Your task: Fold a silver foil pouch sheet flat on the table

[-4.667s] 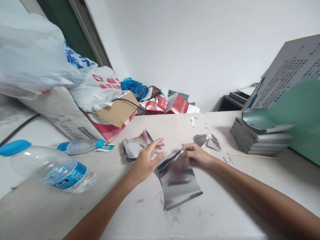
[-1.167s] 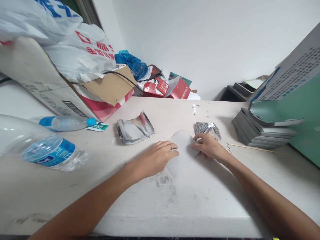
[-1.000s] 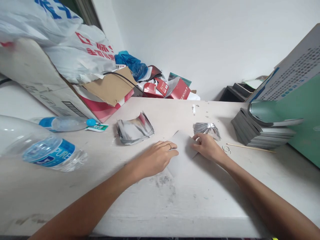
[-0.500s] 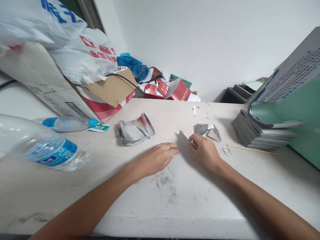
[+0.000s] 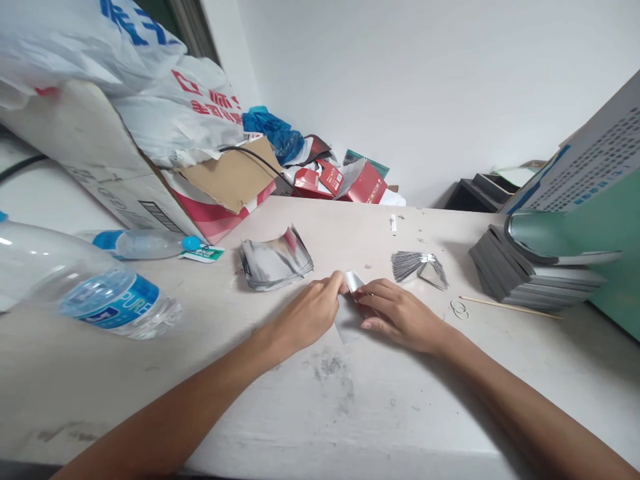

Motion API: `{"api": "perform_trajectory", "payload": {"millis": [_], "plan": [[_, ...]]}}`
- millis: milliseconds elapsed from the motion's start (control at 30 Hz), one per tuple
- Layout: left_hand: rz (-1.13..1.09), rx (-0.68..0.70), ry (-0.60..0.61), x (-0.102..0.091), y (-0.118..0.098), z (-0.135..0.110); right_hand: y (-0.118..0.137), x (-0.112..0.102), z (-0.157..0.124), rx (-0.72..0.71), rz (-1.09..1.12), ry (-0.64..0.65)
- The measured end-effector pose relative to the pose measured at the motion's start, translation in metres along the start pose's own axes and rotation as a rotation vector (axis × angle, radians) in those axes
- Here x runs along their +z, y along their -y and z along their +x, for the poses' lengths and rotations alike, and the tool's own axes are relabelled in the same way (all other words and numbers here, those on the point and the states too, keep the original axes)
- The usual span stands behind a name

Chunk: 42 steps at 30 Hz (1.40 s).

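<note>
A small piece of paper (image 5: 354,281) lies on the table between my hands, its far end raised and curled over, pale on top. My left hand (image 5: 315,310) is closed, pinching the left side of that raised end between thumb and forefinger. From the right, my right hand (image 5: 400,313) has its bent fingers closed on the other side of the paper. Left of my hands is a loose stack of cut printed sheets (image 5: 275,260). Beyond my right hand sits a fanned bunch of folded paper strips (image 5: 413,263).
Rubber bands (image 5: 459,309) and a thin wooden stick (image 5: 510,307) lie right, before a thick stack of grey paper (image 5: 535,273). At left are a large water bottle (image 5: 115,300), a smaller bottle (image 5: 145,245) and a cardboard box (image 5: 120,180) under plastic bags (image 5: 165,100).
My left hand has moved onto the paper's far end and pinched it. The paper's raised flap has curled over, and my right hand has shifted its fingers lower along it.
</note>
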<state>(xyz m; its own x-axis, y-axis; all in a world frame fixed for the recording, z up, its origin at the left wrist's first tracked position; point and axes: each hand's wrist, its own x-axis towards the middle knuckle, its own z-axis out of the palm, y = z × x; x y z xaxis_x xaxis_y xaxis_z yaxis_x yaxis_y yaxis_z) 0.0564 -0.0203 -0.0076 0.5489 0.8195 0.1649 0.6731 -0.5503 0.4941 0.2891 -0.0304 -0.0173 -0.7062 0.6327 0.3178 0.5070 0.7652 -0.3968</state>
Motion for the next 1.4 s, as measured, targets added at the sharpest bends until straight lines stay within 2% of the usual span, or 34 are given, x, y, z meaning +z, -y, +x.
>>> {"api": "perform_trajectory", "payload": {"millis": [100,200,333,500,700,900,1400], "plan": [[-0.129,-0.055,-0.011,-0.007,-0.004,-0.001,-0.002,0.000,0.000,0.019,0.012,0.009],[-0.231,-0.047,-0.050,-0.010,-0.006,-0.001,-0.002,-0.001,0.000,0.021,0.018,0.021],[-0.262,-0.059,-0.087,-0.008,-0.007,-0.002,0.000,-0.002,0.000,0.034,0.021,0.029],[-0.121,-0.047,-0.056,-0.008,-0.007,0.003,0.001,-0.004,0.000,0.030,0.049,0.003],[0.210,-0.056,-0.127,-0.005,-0.005,0.006,-0.002,-0.001,-0.001,0.016,0.044,0.009],[0.169,0.103,-0.008,0.004,0.003,0.001,0.000,-0.001,-0.002,0.029,0.020,0.029],[0.206,0.147,0.057,0.005,0.002,0.002,-0.011,0.006,-0.001,-0.034,-0.128,0.021]]}}
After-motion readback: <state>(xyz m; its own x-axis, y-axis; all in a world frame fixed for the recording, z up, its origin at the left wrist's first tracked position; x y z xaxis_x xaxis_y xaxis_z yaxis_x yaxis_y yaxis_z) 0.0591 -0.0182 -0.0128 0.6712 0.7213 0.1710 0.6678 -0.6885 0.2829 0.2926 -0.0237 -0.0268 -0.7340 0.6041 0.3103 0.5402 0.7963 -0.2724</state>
